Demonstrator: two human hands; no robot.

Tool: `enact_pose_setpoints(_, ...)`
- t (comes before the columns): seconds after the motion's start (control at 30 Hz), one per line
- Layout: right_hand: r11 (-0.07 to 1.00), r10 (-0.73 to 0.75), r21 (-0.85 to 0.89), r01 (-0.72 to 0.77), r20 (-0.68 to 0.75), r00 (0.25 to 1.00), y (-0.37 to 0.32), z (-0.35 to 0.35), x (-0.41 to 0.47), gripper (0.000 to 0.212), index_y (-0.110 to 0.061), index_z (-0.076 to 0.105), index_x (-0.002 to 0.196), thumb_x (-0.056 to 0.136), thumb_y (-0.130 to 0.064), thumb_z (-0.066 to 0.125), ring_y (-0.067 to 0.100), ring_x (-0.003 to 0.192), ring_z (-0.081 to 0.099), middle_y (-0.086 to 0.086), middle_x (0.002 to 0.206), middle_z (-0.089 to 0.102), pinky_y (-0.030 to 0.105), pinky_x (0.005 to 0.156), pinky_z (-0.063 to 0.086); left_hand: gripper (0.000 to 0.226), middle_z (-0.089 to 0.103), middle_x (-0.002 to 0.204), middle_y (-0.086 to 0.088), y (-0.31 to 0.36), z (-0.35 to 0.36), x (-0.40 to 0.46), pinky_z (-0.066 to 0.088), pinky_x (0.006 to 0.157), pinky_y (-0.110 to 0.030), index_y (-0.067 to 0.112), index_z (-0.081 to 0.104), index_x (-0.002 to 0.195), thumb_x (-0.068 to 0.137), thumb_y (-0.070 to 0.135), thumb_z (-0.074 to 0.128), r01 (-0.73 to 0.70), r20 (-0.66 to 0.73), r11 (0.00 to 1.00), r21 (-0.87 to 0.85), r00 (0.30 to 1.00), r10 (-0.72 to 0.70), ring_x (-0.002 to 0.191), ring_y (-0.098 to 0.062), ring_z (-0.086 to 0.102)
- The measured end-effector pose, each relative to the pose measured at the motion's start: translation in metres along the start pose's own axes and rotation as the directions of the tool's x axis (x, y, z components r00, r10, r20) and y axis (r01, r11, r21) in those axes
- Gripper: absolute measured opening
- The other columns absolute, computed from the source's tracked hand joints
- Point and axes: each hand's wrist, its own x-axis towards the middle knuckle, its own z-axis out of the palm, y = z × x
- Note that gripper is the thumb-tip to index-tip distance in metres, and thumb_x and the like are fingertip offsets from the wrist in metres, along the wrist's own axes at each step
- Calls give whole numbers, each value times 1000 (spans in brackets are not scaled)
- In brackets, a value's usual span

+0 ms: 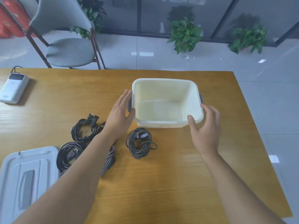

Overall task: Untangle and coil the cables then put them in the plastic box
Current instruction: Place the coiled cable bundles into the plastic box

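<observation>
My open left hand (120,109) and right hand (206,126), holding nothing, flank the empty white plastic box (167,122) near the wooden table's (161,183) far edge, while coiled black and braided grey cables (140,143) await packing by the near-left corner.

Plastic box (166,122): on the table (178,175), toward its far right.
Left hand (120,112): against the box's left side.
Right hand (206,126): at the box's near right corner.
Coiled cable (140,143): just before the box.
Other coiled cables (80,131): left of it, partly under the left forearm.
Lid (27,175): near left corner.
Power bank (13,88): far left.
Chair (69,50): behind the table.
</observation>
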Motion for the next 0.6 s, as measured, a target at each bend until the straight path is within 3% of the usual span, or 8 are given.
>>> enact_pose_setpoints(0.07, 976, -214, 17, 215, -37, 976, -18, 5, -19, 40, -9, 62, 132, 99, -30, 70, 25, 126, 56, 7, 133, 58, 37, 104, 47, 64, 18, 172, 8, -7, -8, -17, 20, 126, -34, 28, 21, 166, 108, 26, 50, 11, -42, 1000, 16, 999, -11, 159, -12, 15)
enact_pose_setpoints(0.17, 932, -361, 63, 356, 172, 916, -41, 30, -59, 44, -14, 65, 130, 97, -42, 69, 22, 118, 62, 3, 128, 62, 39, 96, 54, 67, 20, 171, 9, -29, -15, -55, 25, 122, -22, 30, 22, 165, 106, 33, 54, 78, -44, 996, 32, 996, -76, 157, -13, 18)
enact_pose_setpoints(0.27, 955, -249, -29, 295, 462, 851, -55, 66, -89, 72, -32, 52, 146, 87, -68, 68, 21, 130, 54, -2, 148, 48, 45, 102, 52, 75, 26, 170, 5, -55, -17, -95, 33, 122, -50, 27, 26, 164, 100, 49, 60, 157, -77, 983, 93, 986, -150, 156, -19, 21)
enact_pose_setpoints(0.37, 950, -90, -179, 258, 631, 771, -64, 95, -100, 103, -43, 25, 160, 74, -85, 65, 24, 147, 35, 1, 166, 22, 46, 115, 41, 93, 27, 169, 0, -76, -17, -132, 29, 123, -54, 28, 25, 164, 90, 70, 62, 260, -114, 954, 147, 963, -245, 156, -24, 22)
enact_pose_setpoints(0.5, 934, 0, -267, 235, 661, 750, -69, 120, -107, 124, -42, 6, 164, 66, -91, 66, 29, 151, 29, 8, 169, 7, 48, 118, 38, 116, 24, 169, -4, -95, -10, -165, 26, 124, -55, 28, 21, 165, 74, 94, 47, 382, -120, 897, 221, 924, -364, 157, -27, 19)
enact_pose_setpoints(0.6, 925, 14, -298, 237, 648, 761, -68, 129, -109, 125, -40, 8, 163, 66, -88, 70, 33, 150, 30, 10, 168, 7, 49, 117, 39, 119, 26, 170, -3, -106, 1, -175, 17, 127, -52, 22, 23, 165, 74, 96, 43, 371, -135, 878, 302, 928, -346, 159, -25, 13)
